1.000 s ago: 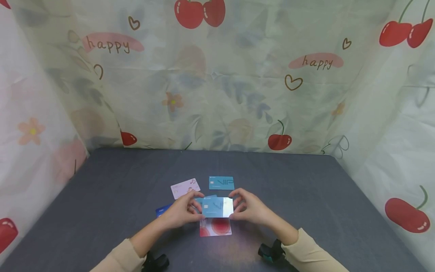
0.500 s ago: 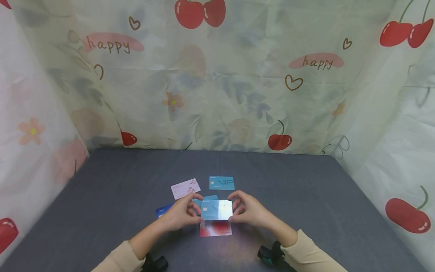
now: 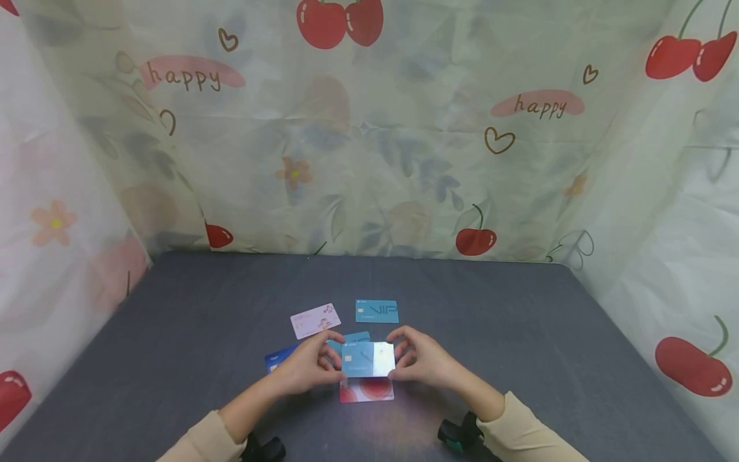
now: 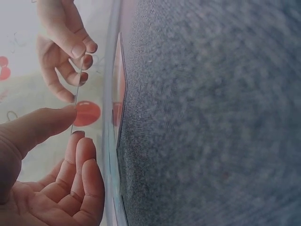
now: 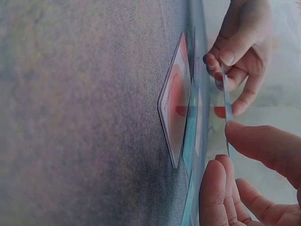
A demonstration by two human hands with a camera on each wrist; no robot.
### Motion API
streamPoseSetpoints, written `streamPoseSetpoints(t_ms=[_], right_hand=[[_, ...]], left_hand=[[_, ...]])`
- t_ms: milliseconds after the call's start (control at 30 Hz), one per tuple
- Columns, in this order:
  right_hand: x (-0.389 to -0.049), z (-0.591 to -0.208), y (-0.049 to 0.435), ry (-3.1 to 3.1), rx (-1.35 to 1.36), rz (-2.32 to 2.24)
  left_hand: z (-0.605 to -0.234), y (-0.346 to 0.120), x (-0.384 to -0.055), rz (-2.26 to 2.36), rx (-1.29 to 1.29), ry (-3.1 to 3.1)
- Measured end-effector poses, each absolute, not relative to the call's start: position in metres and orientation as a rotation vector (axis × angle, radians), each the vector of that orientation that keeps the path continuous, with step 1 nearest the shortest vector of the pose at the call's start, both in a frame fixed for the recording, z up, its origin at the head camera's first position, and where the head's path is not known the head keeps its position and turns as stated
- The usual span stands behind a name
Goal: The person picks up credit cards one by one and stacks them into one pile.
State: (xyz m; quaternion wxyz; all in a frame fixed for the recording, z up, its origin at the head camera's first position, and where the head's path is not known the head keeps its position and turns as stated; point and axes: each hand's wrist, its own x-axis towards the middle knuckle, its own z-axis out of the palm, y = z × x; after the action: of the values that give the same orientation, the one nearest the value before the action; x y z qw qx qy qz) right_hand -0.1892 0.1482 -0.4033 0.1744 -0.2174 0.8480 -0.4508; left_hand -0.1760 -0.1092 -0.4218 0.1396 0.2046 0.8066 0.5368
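Note:
A light blue card [image 3: 357, 360] is held level between both hands, raised above the table. My left hand [image 3: 308, 366] pinches its left end between thumb and fingers. At the opposite end, the thumb and fingers of my right hand [image 3: 427, 360] grip it. Bright glare covers the card's right part. Seen nearly edge-on, the card [image 5: 226, 96] shows as a thin line in the right wrist view. Below it lies a red-and-white card [image 3: 367, 391], its far part hidden. Another blue card [image 3: 359, 336] lies just behind, partly covered by the held one.
A teal card marked VIP [image 3: 377, 311] lies farther back, with a pale pink card [image 3: 312, 319] to its left. Partly behind the left hand is a dark blue card [image 3: 280, 357]. All rest on a dark grey tabletop [image 3: 519, 333] enclosed by printed curtains.
Both hands and the held card have moved slightly nearer to me, uncovering more of the blue card behind and hiding more of the red-and-white one. The glare has widened.

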Motion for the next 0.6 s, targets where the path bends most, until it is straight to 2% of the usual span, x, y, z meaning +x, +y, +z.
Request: streamPoseSetpoints(t_ms=[600], right_hand=[[-0.1867,-0.4060,0.1478,2.368,-0.609,-1.282]], left_hand=[[-0.4221,-0.1105,-0.1723,1.550,0.635,2.307]])
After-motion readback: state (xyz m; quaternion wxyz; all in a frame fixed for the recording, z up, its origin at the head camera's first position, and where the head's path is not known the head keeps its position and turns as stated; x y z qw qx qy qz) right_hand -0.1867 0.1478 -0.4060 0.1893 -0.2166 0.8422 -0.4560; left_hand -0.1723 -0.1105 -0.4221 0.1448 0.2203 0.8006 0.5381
